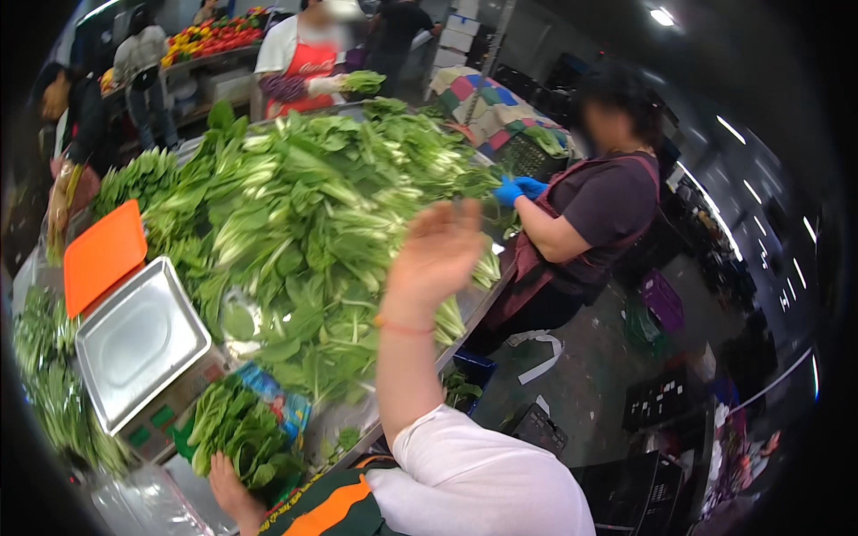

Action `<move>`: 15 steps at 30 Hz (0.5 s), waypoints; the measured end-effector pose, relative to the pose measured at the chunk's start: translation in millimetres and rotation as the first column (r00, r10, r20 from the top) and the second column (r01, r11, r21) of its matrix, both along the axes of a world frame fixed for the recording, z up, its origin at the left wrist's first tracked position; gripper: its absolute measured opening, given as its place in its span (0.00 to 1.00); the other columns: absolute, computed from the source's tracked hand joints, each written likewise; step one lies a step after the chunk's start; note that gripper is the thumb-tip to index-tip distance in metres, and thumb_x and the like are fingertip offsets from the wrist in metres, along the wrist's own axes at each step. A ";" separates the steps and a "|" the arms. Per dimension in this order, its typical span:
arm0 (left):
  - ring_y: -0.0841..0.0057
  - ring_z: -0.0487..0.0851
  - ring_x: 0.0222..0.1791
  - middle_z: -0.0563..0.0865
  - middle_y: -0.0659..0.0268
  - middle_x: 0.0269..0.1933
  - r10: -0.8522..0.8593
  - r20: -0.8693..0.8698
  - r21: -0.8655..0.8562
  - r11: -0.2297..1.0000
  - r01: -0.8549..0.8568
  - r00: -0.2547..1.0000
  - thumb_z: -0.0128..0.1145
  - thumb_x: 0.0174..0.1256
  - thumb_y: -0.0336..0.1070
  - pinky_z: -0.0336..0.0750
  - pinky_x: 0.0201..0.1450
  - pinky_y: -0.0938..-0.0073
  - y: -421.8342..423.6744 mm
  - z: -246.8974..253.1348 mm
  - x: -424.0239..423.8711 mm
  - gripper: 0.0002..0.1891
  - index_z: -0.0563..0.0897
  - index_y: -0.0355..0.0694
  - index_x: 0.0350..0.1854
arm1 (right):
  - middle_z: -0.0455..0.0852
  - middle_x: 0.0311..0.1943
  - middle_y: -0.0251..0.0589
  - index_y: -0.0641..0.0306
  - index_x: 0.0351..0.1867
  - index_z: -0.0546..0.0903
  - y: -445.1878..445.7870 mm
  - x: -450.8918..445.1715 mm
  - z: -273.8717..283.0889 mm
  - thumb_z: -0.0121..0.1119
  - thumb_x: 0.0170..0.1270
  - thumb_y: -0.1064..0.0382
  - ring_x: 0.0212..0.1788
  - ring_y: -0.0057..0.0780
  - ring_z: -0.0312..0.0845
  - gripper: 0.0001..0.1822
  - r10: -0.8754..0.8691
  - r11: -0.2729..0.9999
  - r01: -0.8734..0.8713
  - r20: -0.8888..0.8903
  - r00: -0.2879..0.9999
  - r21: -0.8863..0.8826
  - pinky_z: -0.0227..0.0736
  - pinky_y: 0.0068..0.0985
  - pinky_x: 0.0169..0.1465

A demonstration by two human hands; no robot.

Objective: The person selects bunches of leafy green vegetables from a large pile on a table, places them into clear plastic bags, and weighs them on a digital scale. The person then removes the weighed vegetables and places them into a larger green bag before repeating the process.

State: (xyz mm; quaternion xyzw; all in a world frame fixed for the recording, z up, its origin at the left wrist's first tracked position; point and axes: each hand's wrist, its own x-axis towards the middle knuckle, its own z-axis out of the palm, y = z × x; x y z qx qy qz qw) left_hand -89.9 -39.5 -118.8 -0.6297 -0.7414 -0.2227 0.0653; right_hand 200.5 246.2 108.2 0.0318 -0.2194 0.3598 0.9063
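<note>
My left hand [231,486] is at the lower left, its fingers against a bunch of leafy greens [244,429]. Green plastic shows around the bunch, and a blue printed packet [278,402] lies behind it. My right hand [439,248] is raised over the pile's right side, blurred by motion, fingers extended; I see nothing held in it. An orange band circles that wrist. Below and beyond spreads a large heap of pale-stemmed leafy greens [295,194] on a metal table [342,422]. A scale with a metal pan [144,342] stands to the left, its pan bare.
An orange tray [106,258] leans behind the scale. Bagged greens [60,382] lie at far left. A co-worker with blue gloves [519,191] stands at the right edge; another in a red apron [312,70] stands across. A blue crate [474,375] and black crates [630,489] sit right.
</note>
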 end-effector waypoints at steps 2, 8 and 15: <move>0.58 0.71 0.61 0.75 0.53 0.59 -0.058 -0.003 -0.030 0.998 0.058 0.998 0.49 0.62 0.36 0.65 0.60 0.57 -18.4 25.8 -9.0 0.22 0.71 0.34 0.58 | 0.80 0.33 0.37 0.62 0.45 0.75 -24.6 -72.6 -24.5 0.40 0.72 0.53 0.35 0.25 0.76 0.17 0.297 0.955 -0.282 0.359 0.885 -0.095 0.74 0.24 0.35; 0.53 0.71 0.61 0.73 0.53 0.60 -0.319 -0.147 -0.032 0.948 0.318 0.936 0.42 0.63 0.30 0.64 0.61 0.54 -12.6 -10.8 -45.4 0.19 0.68 0.36 0.57 | 0.79 0.33 0.52 0.70 0.38 0.79 -91.3 -238.9 -118.7 0.58 0.54 0.61 0.41 0.45 0.78 0.14 0.003 0.893 -0.420 0.937 -0.351 -0.160 0.74 0.35 0.45; 0.52 0.71 0.60 0.73 0.53 0.60 -0.332 -0.116 -0.015 0.943 0.333 0.936 0.42 0.65 0.31 0.65 0.59 0.51 -10.6 -23.4 -53.7 0.17 0.68 0.38 0.55 | 0.86 0.30 0.33 0.52 0.27 0.86 -111.3 -286.1 -201.8 0.58 0.51 0.53 0.34 0.28 0.80 0.10 -0.291 0.954 -0.290 0.459 -0.840 0.075 0.61 0.30 0.38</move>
